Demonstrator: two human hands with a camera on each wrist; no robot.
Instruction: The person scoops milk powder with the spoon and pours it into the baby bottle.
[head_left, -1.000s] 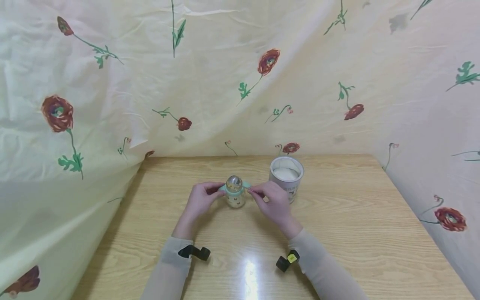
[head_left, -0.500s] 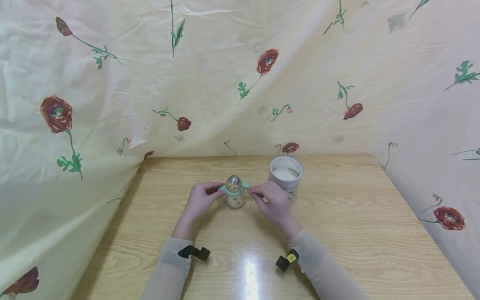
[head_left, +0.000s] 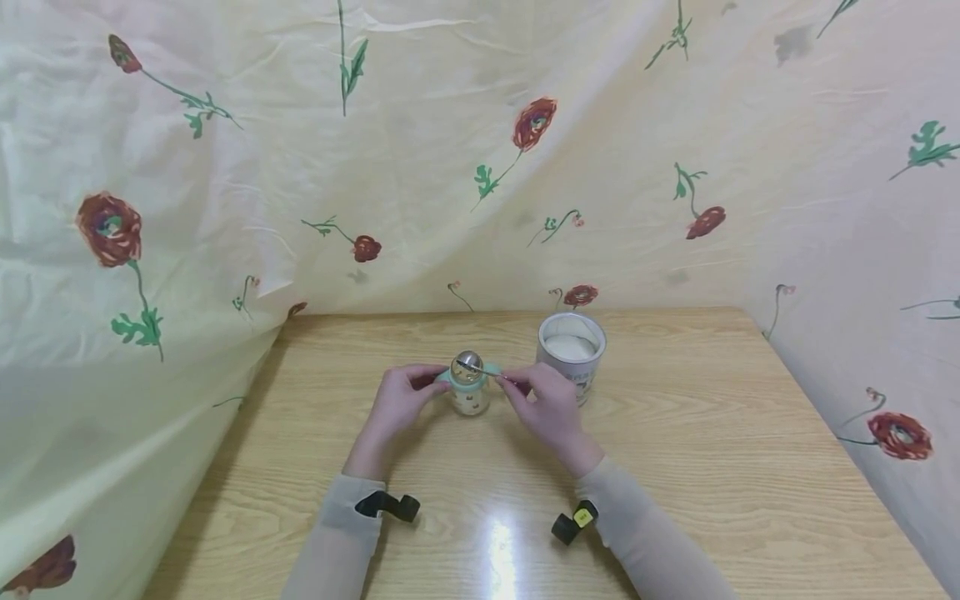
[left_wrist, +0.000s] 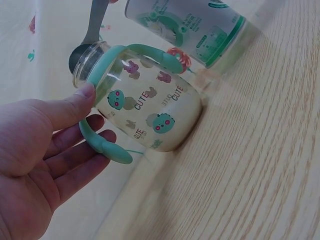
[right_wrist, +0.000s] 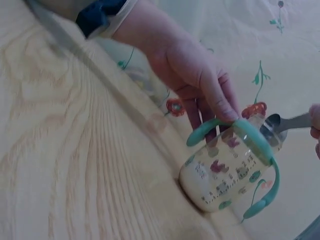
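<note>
A clear baby bottle (head_left: 470, 398) with a mint-green collar and two handles stands upright on the table, printed with small cartoon figures. Pale contents show at its base in the left wrist view. My left hand (head_left: 402, 402) holds the bottle by its left handle and collar, thumb in front and fingers behind. A metal spoon (right_wrist: 297, 121) is pinched by its handle in my right hand (head_left: 546, 402). The spoon's bowl lies at the bottle's open mouth (left_wrist: 85, 62), turned on its side. In the right wrist view only the right fingertips (right_wrist: 315, 122) show.
Just behind my right hand stands an open can (head_left: 572, 342) of white powder, partly hidden by that hand. Flowered cloth (head_left: 420, 167) hangs along the back and both sides of the wooden table (head_left: 675, 400).
The spoon's bowl has tipped over onto its side at the bottle mouth, rolled by the right fingers. Both hands, the bottle and the can stay in about the same place.
</note>
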